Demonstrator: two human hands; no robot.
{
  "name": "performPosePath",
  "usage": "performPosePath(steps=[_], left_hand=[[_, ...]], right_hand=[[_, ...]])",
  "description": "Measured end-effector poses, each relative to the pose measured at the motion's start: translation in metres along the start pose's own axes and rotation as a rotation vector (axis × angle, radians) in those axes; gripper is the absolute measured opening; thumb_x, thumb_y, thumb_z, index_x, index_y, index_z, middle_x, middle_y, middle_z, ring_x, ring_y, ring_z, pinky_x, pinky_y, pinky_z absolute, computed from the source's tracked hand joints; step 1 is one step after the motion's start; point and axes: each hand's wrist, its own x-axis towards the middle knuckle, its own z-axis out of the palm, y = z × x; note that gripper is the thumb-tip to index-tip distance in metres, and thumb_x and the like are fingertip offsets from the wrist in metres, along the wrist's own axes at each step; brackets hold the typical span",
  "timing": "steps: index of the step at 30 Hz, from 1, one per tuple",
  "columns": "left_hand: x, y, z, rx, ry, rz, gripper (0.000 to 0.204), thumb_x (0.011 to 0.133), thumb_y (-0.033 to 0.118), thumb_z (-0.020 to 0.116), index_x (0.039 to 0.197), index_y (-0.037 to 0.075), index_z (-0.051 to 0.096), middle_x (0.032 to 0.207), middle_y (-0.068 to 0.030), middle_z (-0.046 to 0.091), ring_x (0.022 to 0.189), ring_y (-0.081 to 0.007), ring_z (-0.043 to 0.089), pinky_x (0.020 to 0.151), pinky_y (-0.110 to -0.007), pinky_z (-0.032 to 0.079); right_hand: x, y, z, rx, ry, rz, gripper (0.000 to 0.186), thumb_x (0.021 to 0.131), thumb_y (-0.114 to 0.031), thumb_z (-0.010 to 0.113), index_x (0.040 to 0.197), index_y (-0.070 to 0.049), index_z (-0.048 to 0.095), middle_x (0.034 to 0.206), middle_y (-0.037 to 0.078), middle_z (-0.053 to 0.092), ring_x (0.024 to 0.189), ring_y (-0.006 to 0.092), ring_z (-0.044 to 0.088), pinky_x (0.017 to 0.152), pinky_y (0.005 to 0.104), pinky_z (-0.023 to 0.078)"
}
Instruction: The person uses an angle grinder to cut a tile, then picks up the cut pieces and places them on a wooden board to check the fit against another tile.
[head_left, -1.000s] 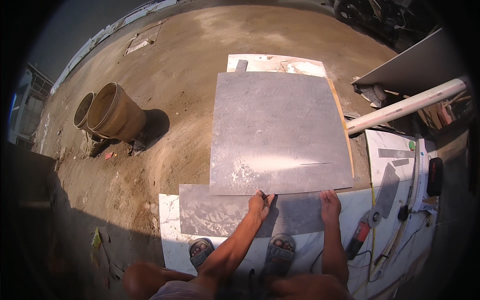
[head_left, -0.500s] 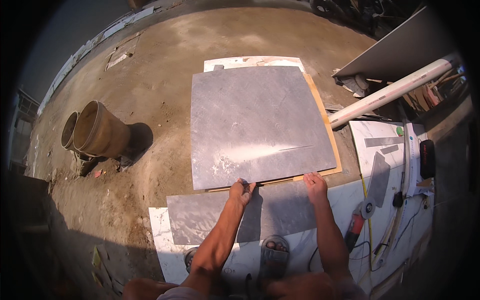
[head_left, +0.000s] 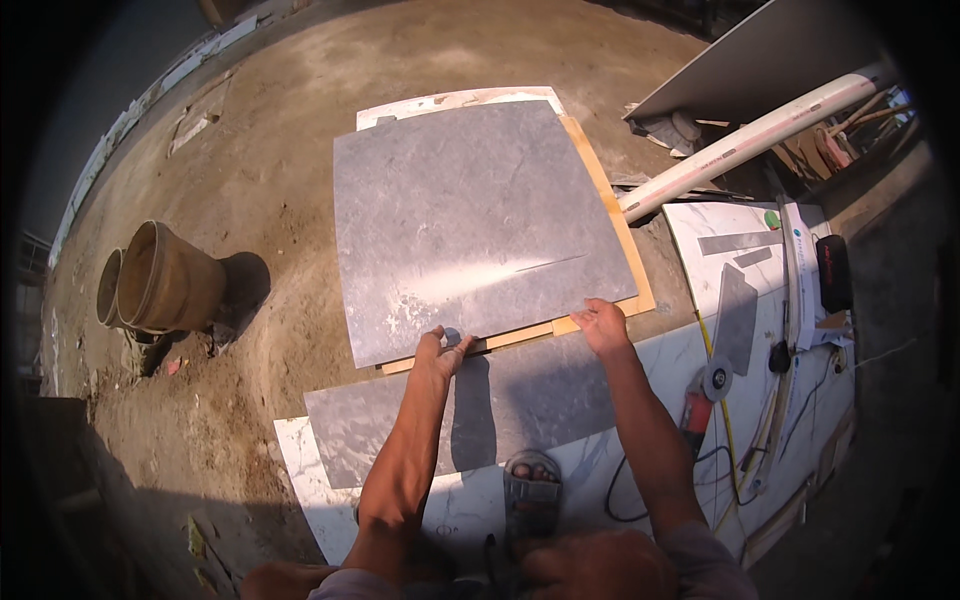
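One broad stretch of brown earth (head_left: pixel 270 200) takes in the whole scene, with white marbled sheeting (head_left: pixel 665 370) laid across its near side, under a sandalled foot (head_left: pixel 532 495). On the ground just beyond that sheeting lies the grey slab (head_left: pixel 470 220), on top of a yellowish board (head_left: pixel 606 200) that shows along its right and near edges. The slab looks nearly square, so no long axis stands out; its near edge slants, the right end lying farther from the body than the left. Next in size come the grey strip (head_left: pixel 350 425) between slab and foot, the pale pipe (head_left: pixel 750 145) slanting off to the right, two nested-looking buckets (head_left: pixel 175 280) well apart on the left, and a red grinder (head_left: pixel 697 410) on the sheeting. Smallest are the hands, with the slab directly ahead of both: the left hand (head_left: pixel 440 355) is at the near edge, left of its middle, while the right hand (head_left: pixel 602 325) sits close to the near right corner. Each grip is part-curled at the edge, thumb apart from fingers; whether either pinches the slab, I cannot tell.
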Motion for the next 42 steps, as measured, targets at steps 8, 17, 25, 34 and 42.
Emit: performPosePath(steps=[8, 17, 25, 34, 42], left_hand=[[-0.045, -0.003, 0.042, -0.048, 0.020, 0.025, 0.070, 0.097, 0.015, 0.043, 0.145, -0.003, -0.005, 0.148, -0.0350, -0.009, 0.137, -0.0535, 0.000, 0.112, -0.054, 0.026], [-0.048, -0.009, 0.043, 0.073, 0.074, 0.034, 0.070, 0.097, 0.016, 0.043, 0.143, -0.007, -0.005, 0.147, -0.0340, 0.001, 0.135, -0.0530, 0.014, 0.112, -0.058, 0.023], [-0.073, 0.106, -0.041, 1.062, -0.142, 0.807, 0.036, 0.095, 0.031, 0.051, 0.112, 0.000, 0.057, 0.104, -0.0151, 0.064, 0.085, -0.0228, 0.065, 0.070, -0.032, 0.052], [-0.077, 0.171, -0.100, 2.273, 0.516, 1.234, 0.046, 0.092, 0.045, 0.045, 0.093, 0.006, 0.069, 0.089, -0.0188, 0.068, 0.093, -0.0337, 0.064, 0.090, -0.051, 0.038], [-0.063, 0.166, -0.104, 2.352, 0.406, 1.257, 0.042, 0.091, 0.043, 0.046, 0.091, 0.008, 0.069, 0.088, -0.0180, 0.068, 0.088, -0.0355, 0.064, 0.089, -0.052, 0.038]], right_hand=[[0.006, -0.035, 0.013, -0.409, -0.044, -0.075, 0.035, 0.088, -0.001, 0.053, 0.121, 0.009, 0.048, 0.118, 0.025, 0.043, 0.111, 0.0323, 0.047, 0.095, 0.0430, 0.047], [-0.037, -0.061, -0.006, 0.361, 0.095, 0.233, 0.053, 0.086, -0.015, 0.056, 0.132, 0.007, 0.042, 0.121, 0.019, 0.058, 0.115, 0.0288, 0.055, 0.096, 0.0331, 0.044], [-0.186, -0.041, -0.011, -0.709, 0.103, -0.031, 0.056, 0.084, -0.019, 0.059, 0.132, 0.007, 0.042, 0.131, 0.029, 0.048, 0.125, 0.0403, 0.044, 0.106, 0.0410, 0.035], [-0.204, -0.018, 0.023, -0.958, 0.348, -0.079, 0.062, 0.076, -0.020, 0.065, 0.130, 0.002, 0.044, 0.131, 0.024, 0.045, 0.118, 0.0447, 0.042, 0.100, 0.0535, 0.034], [-0.216, -0.020, 0.016, -0.916, 0.309, -0.074, 0.062, 0.076, -0.021, 0.068, 0.129, 0.003, 0.044, 0.124, 0.023, 0.046, 0.114, 0.0426, 0.044, 0.095, 0.0512, 0.038]])
